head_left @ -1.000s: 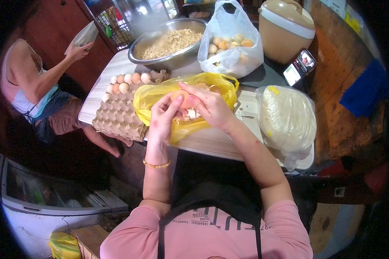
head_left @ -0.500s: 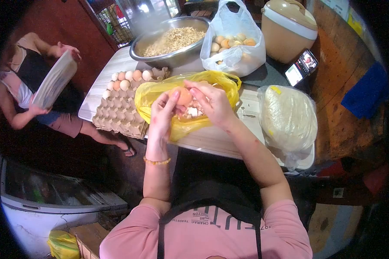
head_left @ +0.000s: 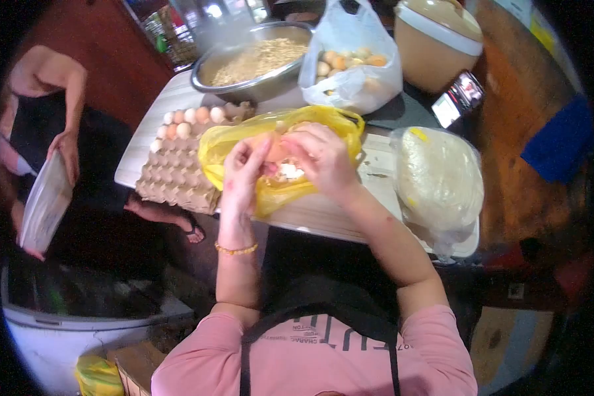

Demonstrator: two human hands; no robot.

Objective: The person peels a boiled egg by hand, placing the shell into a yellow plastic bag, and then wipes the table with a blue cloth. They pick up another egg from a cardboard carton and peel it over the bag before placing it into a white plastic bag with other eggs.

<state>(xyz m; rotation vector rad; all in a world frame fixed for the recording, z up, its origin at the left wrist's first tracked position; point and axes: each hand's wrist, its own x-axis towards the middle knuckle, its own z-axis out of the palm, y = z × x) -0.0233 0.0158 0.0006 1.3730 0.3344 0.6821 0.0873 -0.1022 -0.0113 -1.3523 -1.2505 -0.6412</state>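
Over the yellow plastic bag (head_left: pixel 221 148), my left hand (head_left: pixel 242 170) grips a brown egg (head_left: pixel 275 143) between thumb and fingers. My right hand (head_left: pixel 325 158) is closed with its bent fingertips against the egg's right side; motion blur hides the exact contact. White and brown bits of eggshell (head_left: pixel 289 173) lie in the bag below both hands. To the left, a cardboard egg tray (head_left: pixel 178 173) carries several white and brown eggs (head_left: pixel 190 116) in its far rows. Beyond my hands stands a white plastic bag (head_left: pixel 356 89) with several eggs inside.
A metal basin (head_left: pixel 270 84) of pale shredded food steams at the back. The beige cooler (head_left: pixel 435 49) and a propped phone (head_left: pixel 459 99) stand back right. A large clear bag of pale contents (head_left: pixel 439 178) lies right. At left, a person (head_left: pixel 53 99) holds a flat, pale stack (head_left: pixel 49 201).
The person at left has leaned forward and lowered the flat stack toward the white chest. My hands stay over the yellow bag with the egg, with slight finger movement. The view has shifted slightly.
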